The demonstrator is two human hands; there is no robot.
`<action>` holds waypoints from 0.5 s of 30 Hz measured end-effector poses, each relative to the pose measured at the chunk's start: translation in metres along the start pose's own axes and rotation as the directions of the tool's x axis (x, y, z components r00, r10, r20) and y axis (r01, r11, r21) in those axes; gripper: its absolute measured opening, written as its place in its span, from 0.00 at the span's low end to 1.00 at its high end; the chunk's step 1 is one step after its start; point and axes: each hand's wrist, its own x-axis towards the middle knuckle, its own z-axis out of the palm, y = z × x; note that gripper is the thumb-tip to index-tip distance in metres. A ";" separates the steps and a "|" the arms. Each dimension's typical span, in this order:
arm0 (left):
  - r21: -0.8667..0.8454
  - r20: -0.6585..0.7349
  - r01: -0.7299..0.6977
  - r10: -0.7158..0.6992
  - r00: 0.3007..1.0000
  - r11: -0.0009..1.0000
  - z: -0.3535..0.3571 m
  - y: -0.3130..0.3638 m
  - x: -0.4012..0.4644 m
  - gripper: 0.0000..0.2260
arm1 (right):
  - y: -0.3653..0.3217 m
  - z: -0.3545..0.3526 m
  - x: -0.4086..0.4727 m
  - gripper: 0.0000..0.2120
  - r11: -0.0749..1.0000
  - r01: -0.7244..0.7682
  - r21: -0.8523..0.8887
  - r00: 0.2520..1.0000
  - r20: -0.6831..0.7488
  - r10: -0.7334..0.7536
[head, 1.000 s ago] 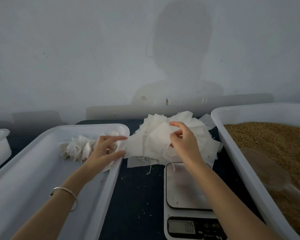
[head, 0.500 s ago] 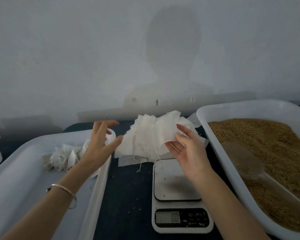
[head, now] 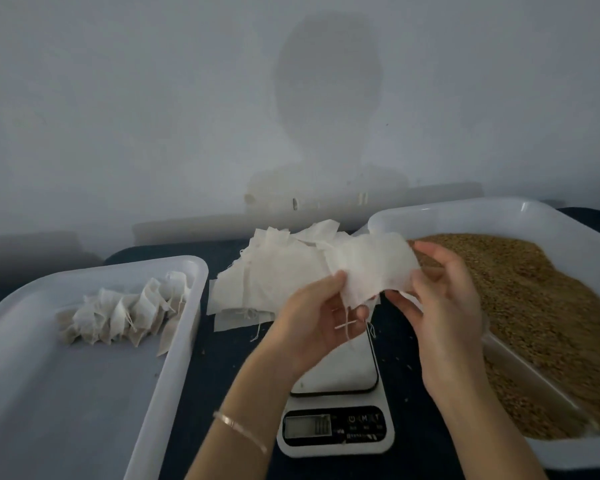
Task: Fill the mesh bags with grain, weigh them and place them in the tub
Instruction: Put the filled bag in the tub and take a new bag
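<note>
An empty white mesh bag (head: 371, 268) is held up over the scale, its drawstring dangling. My left hand (head: 323, 317) pinches its lower left edge; my right hand (head: 444, 296) pinches its right edge. Behind it lies a pile of empty mesh bags (head: 274, 275) on the dark table. A white tub (head: 84, 393) on the left holds several filled bags (head: 125, 313) near its far end. A white tub (head: 465, 216) on the right is full of brown grain (head: 534, 299). The white digital scale (head: 336, 410) stands below my hands with nothing on its platform.
A translucent scoop (head: 520, 372) lies in the grain near the tub's front. A grey wall rises right behind the table. Loose grains dot the dark tabletop (head: 222, 375) between the tubs.
My right hand lifted one bag off the pile and toward me. My left hand came over from the left tub and took hold of the bag's other edge.
</note>
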 end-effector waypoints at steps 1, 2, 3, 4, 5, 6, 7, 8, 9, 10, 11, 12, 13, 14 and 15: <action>-0.038 -0.022 -0.041 0.040 0.999 0.998 -0.003 -0.008 -0.007 0.10 | 0.003 -0.004 -0.001 0.15 0.992 0.039 -0.123 0.999 0.015 -0.038; -0.036 -0.063 -0.079 0.077 0.995 0.996 -0.007 -0.016 -0.016 0.10 | 0.006 -0.007 -0.004 0.14 0.946 0.123 -0.301 0.992 0.048 -0.113; 0.005 -0.123 -0.115 0.115 0.986 0.993 -0.011 -0.023 -0.024 0.10 | 0.008 -0.010 -0.007 0.15 0.838 0.243 -0.489 0.970 0.096 -0.225; 0.074 -0.198 -0.148 0.160 0.967 0.986 -0.015 -0.030 -0.031 0.10 | 0.009 -0.012 -0.011 0.16 0.695 0.363 -0.620 0.926 0.160 -0.341; 0.155 -0.269 -0.176 0.213 0.939 0.972 -0.017 -0.037 -0.038 0.10 | 0.010 -0.013 -0.017 0.15 0.590 0.453 -0.668 0.878 0.219 -0.427; 0.230 -0.324 -0.202 0.270 0.907 0.952 -0.018 -0.043 -0.043 0.11 | 0.011 -0.012 -0.023 0.14 0.559 0.503 -0.659 0.853 0.277 -0.442; 0.280 -0.357 -0.230 0.324 0.876 0.932 -0.018 -0.048 -0.048 0.11 | 0.010 -0.009 -0.033 0.12 0.597 0.524 -0.607 0.851 0.341 -0.400; 0.315 -0.366 -0.257 0.366 0.855 0.914 -0.017 -0.051 -0.052 0.10 | 0.010 -0.004 -0.042 0.12 0.655 0.518 -0.551 0.851 0.407 -0.331; 0.338 -0.355 -0.277 0.395 0.847 0.899 -0.016 -0.054 -0.055 0.09 | 0.010 0.000 -0.051 0.14 0.710 0.486 -0.510 0.849 0.468 -0.245; 0.362 -0.332 -0.296 0.418 0.845 0.884 -0.014 -0.057 -0.057 0.08 | 0.013 0.003 -0.057 0.16 0.747 0.451 -0.489 0.841 0.512 -0.174; 0.397 -0.297 -0.319 0.449 0.843 0.861 -0.013 -0.059 -0.059 0.06 | 0.017 0.005 -0.062 0.17 0.758 0.431 -0.490 0.838 0.529 -0.135; 0.450 -0.247 -0.341 0.482 0.841 0.825 -0.012 -0.060 -0.061 0.03 | 0.020 0.005 -0.064 0.15 0.763 0.418 -0.494 0.844 0.521 -0.125; 0.502 -0.185 -0.358 0.502 0.845 0.787 -0.011 -0.061 -0.063 0.05 | 0.022 0.004 -0.064 0.12 0.771 0.394 -0.501 0.861 0.494 -0.119; 0.544 -0.121 -0.369 0.505 0.855 0.754 -0.011 -0.062 -0.064 0.08 | 0.024 0.002 -0.063 0.09 0.788 0.352 -0.505 0.883 0.458 -0.102; 0.565 -0.069 -0.375 0.495 0.866 0.735 -0.011 -0.062 -0.066 0.10 | 0.025 -0.001 -0.061 0.09 0.812 0.307 -0.497 0.899 0.432 -0.076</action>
